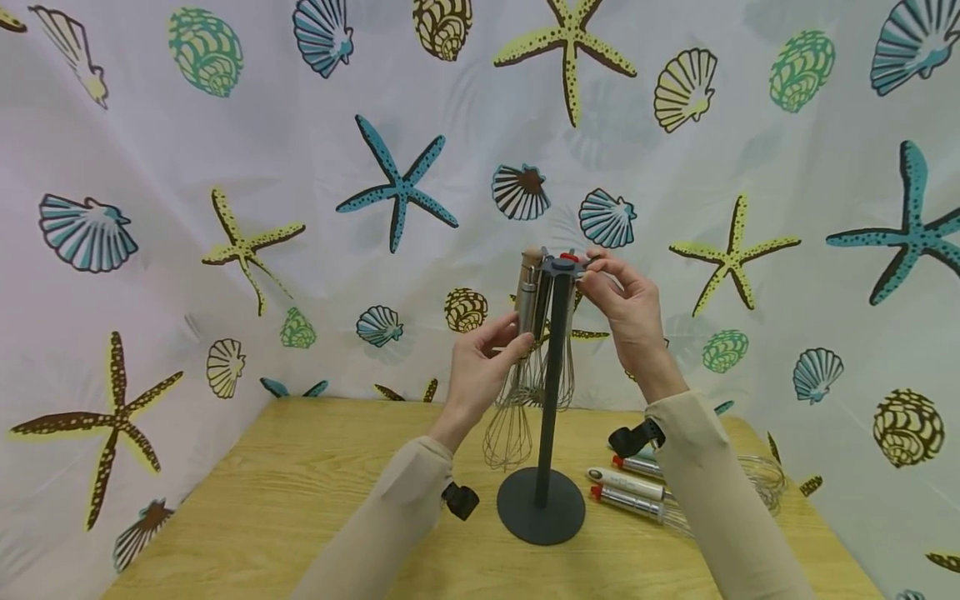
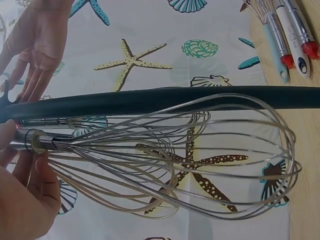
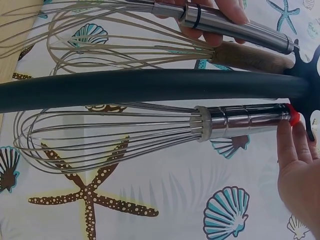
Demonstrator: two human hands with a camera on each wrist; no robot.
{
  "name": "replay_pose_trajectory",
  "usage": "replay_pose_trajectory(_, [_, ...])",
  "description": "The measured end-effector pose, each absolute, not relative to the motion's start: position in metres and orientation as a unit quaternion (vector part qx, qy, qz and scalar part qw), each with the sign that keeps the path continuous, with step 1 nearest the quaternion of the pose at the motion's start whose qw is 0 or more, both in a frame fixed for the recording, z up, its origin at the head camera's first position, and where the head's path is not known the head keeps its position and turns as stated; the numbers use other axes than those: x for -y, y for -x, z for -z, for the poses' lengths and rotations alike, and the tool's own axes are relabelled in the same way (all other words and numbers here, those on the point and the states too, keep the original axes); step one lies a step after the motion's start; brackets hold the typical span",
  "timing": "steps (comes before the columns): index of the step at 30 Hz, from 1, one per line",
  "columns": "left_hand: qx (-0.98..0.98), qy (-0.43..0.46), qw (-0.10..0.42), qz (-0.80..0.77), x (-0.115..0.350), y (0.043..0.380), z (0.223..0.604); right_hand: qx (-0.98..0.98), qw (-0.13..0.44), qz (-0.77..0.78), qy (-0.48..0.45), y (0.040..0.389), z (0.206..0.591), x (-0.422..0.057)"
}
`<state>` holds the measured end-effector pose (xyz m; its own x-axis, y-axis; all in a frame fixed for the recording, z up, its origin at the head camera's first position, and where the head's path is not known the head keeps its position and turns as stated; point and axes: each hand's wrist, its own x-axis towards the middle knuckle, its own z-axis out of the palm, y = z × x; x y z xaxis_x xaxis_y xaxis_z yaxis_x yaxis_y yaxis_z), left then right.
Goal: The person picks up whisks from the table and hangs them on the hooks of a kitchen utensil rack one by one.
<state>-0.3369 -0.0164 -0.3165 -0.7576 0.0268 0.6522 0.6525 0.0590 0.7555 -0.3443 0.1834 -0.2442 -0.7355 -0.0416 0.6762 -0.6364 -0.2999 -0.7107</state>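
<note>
A dark grey whisk stand (image 1: 553, 375) rises from a round base, with a hooked ring at its top. My left hand (image 1: 483, 362) holds the handle of a steel whisk (image 3: 240, 29) hanging on the stand's left side, wires downward. Behind it hangs a whisk with a wooden handle (image 3: 245, 56). On the other side of the pole hangs a steel whisk with a red end (image 3: 240, 120). My right hand (image 1: 626, 304) is at the top ring, thumb and index finger pinching a hook on its right edge. In the right wrist view its fingertips (image 3: 287, 137) overlap the red end.
Several more whisks lie on the wooden table (image 1: 300, 492) right of the base, among them a white-handled whisk (image 1: 626, 482) and a red-ended whisk (image 1: 630, 502). A curtain (image 1: 450, 108) printed with shells and starfish hangs behind and along both sides.
</note>
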Motion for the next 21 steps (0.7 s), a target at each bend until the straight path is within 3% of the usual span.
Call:
replay_pose_trajectory(8, [0.677,0.243,0.264,0.643,0.0133,0.339,0.3142,0.559,0.198,-0.741,-0.315,0.3442,0.2434,-0.1837])
replay_pose_trajectory(21, [0.691,0.238,0.249,0.636,0.0091,0.3375,0.3125,0.564,0.218,-0.738,-0.3,0.3447,0.2442,-0.1833])
